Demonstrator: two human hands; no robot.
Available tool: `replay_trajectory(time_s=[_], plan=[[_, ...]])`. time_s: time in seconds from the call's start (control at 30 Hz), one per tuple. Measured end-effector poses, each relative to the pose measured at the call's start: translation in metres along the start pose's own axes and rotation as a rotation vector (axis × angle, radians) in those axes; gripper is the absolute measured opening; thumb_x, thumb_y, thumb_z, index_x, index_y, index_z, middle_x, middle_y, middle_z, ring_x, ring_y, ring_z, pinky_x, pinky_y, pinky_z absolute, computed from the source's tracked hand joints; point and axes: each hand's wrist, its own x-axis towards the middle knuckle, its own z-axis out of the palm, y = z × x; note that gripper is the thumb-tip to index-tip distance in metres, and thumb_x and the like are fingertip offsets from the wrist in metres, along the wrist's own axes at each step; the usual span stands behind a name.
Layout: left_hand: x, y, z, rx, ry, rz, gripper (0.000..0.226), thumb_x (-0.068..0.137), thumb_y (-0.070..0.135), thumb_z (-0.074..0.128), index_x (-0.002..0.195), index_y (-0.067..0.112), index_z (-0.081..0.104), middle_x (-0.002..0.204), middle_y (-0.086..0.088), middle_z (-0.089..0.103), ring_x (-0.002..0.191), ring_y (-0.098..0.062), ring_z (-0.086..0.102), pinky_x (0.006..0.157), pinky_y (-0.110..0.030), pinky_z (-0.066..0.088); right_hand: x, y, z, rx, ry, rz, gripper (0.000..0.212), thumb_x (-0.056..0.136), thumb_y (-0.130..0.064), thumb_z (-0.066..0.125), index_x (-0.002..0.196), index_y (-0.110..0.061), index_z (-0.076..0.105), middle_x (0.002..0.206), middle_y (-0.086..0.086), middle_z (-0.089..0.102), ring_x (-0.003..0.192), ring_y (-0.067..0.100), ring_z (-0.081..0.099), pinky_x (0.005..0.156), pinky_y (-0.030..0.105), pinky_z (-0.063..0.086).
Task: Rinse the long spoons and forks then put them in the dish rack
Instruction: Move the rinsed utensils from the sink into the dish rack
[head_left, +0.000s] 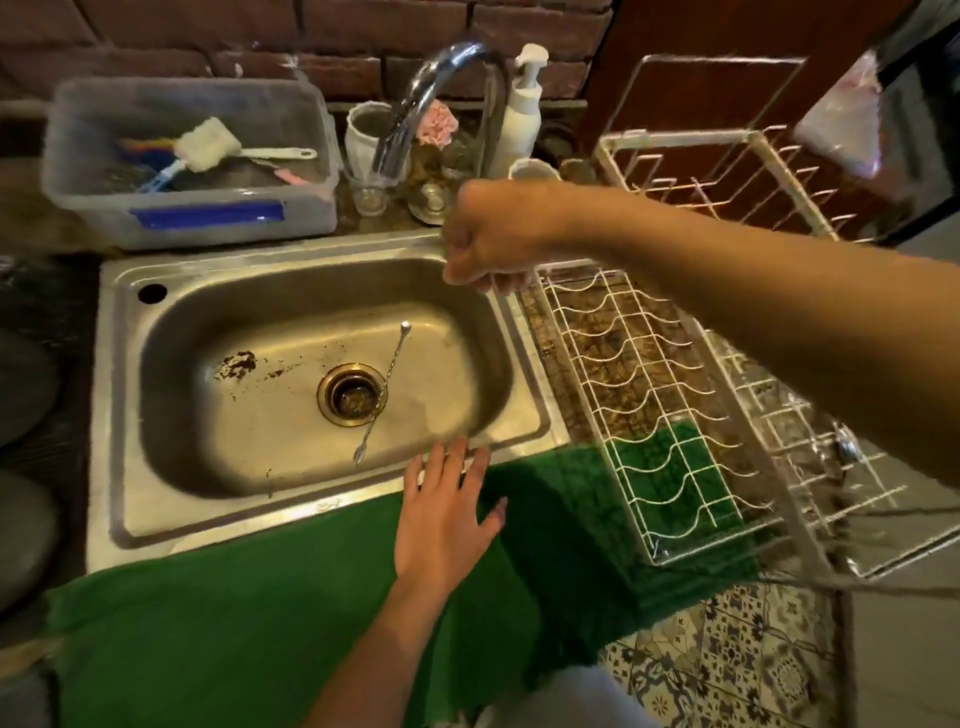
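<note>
One long twisted-handle utensil (382, 395) lies in the steel sink (291, 525), crossing the right side of the drain (353, 395), with a small fork end near me and a rounded end farther away. My left hand (447, 514) rests flat with fingers apart on the sink's front rim and the green towel (249, 623). My right hand (493, 239) hovers over the sink's back right corner with its fingers curled down, and I see nothing in it. The white wire dish rack (670, 415) stands right of the sink. A shiny utensil (848, 448) lies in its right part.
The tap (415, 109) arches over the sink's back edge; no water is visible. Behind it stand a soap pump bottle (524, 114), cups and small glasses (366, 195). A plastic tub (192, 208) with brushes sits at the back left. Dark round items lie at the far left.
</note>
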Motion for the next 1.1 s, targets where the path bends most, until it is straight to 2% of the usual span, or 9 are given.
replay_trajectory(time_s=[0.13,0.33,0.43,0.53,0.63,0.77,0.83,1.0,1.1], plan=[[0.000,-0.005,0.007,-0.036,0.013,0.032,0.070,0.102,0.064,0.020,0.155,0.022,0.033,0.158,-0.013,0.045,0.144,-0.037,0.038,0.117,-0.055,0.025,0.108,0.004,0.074,0.040,-0.059,0.137,0.012,0.094,-0.009,0.057,0.084,-0.004,0.062,0.078,0.015,0.065,0.060,0.023,0.062,0.059,0.032,0.056],[-0.001,-0.001,0.018,-0.202,0.127,-0.001,0.068,0.095,0.059,0.046,0.153,0.025,0.040,0.163,-0.004,0.037,0.151,-0.031,0.029,0.122,-0.047,0.012,0.199,0.046,0.188,0.301,0.038,0.343,0.022,0.091,-0.009,0.064,0.110,0.000,0.059,0.094,0.015,0.067,0.067,0.021,0.065,0.046,0.026,0.048],[0.000,-0.002,0.021,-0.223,0.114,-0.006,0.065,0.096,0.059,0.044,0.151,0.025,0.040,0.164,-0.003,0.036,0.153,-0.030,0.023,0.124,-0.045,0.004,0.228,0.063,0.231,0.385,0.069,0.445,0.020,0.091,-0.003,0.060,0.110,0.002,0.061,0.081,0.012,0.066,0.059,0.018,0.064,0.035,0.022,0.045],[-0.001,-0.003,0.020,-0.226,0.103,0.017,0.058,0.097,0.056,0.044,0.144,0.023,0.050,0.158,-0.005,0.043,0.149,-0.031,0.030,0.123,-0.045,0.002,0.246,0.071,0.264,0.445,0.078,0.524,0.018,0.092,-0.007,0.062,0.108,-0.001,0.059,0.073,0.004,0.056,0.065,0.017,0.063,0.044,0.023,0.048],[-0.002,-0.002,0.017,-0.210,0.075,0.012,0.054,0.095,0.055,0.045,0.135,0.021,0.058,0.150,-0.006,0.051,0.146,-0.031,0.034,0.120,-0.049,0.013,0.256,0.075,0.281,0.497,0.149,0.558,0.014,0.091,-0.012,0.064,0.103,-0.005,0.061,0.075,0.001,0.057,0.076,0.021,0.068,0.055,0.024,0.051],[-0.004,-0.002,0.013,-0.193,0.003,-0.010,0.055,0.095,0.056,0.043,0.138,0.023,0.055,0.153,-0.006,0.049,0.149,-0.030,0.029,0.123,-0.047,-0.001,0.262,0.074,0.285,0.580,0.197,0.624,0.028,0.089,-0.016,0.065,0.114,-0.006,0.057,0.104,0.010,0.066,0.097,0.028,0.067,0.084,0.041,0.059],[-0.004,-0.002,0.012,-0.188,-0.010,-0.015,0.056,0.095,0.056,0.043,0.139,0.024,0.054,0.153,-0.005,0.049,0.149,-0.029,0.030,0.123,-0.046,-0.004,0.264,0.072,0.286,0.588,0.215,0.634,0.029,0.088,-0.015,0.065,0.114,-0.006,0.057,0.106,0.011,0.065,0.098,0.028,0.066,0.086,0.042,0.059],[-0.003,-0.001,0.011,-0.187,-0.001,-0.021,0.053,0.098,0.055,0.042,0.139,0.025,0.055,0.155,-0.005,0.048,0.150,-0.029,0.032,0.120,-0.052,0.018,0.264,0.070,0.280,0.599,0.183,0.651,0.031,0.085,-0.009,0.067,0.114,-0.007,0.055,0.095,0.008,0.061,0.096,0.028,0.067,0.078,0.039,0.061],[-0.002,-0.001,0.012,-0.207,0.030,-0.019,0.056,0.098,0.056,0.045,0.145,0.025,0.049,0.158,-0.006,0.045,0.150,-0.031,0.034,0.120,-0.052,0.024,0.260,0.069,0.267,0.652,0.156,0.634,0.023,0.083,-0.008,0.071,0.100,-0.006,0.054,0.093,0.010,0.064,0.095,0.028,0.071,0.080,0.043,0.062]])
